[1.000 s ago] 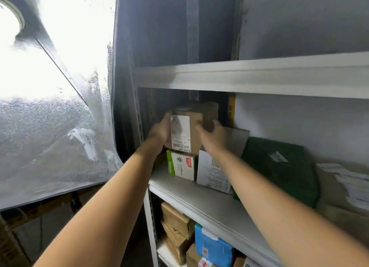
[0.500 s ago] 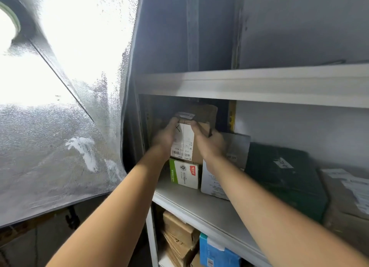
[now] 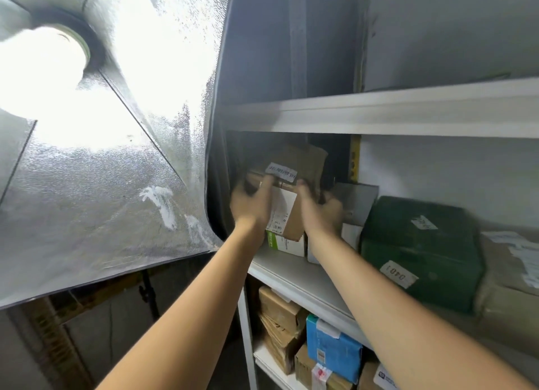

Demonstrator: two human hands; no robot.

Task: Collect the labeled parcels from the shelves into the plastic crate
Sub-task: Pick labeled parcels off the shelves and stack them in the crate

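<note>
A small brown cardboard parcel (image 3: 287, 211) with a white barcode label is tilted toward me at the left end of the middle shelf (image 3: 303, 276). My left hand (image 3: 250, 207) grips its left side and my right hand (image 3: 319, 211) grips its right side, fingers curled over the top edge. Under it sits a white box with a green stripe (image 3: 284, 242). Behind it stands another brown box (image 3: 303, 160). No plastic crate is in view.
A dark green parcel (image 3: 420, 252) tagged 0401 and a beige parcel (image 3: 513, 276) lie to the right on the same shelf. The lower shelf holds brown boxes (image 3: 280, 311) and a blue parcel (image 3: 335, 349). A lit softbox (image 3: 116, 156) hangs close on the left.
Both hands have tipped the brown parcel forward and drawn it toward me off the white box. The camera has come closer to the shelf.
</note>
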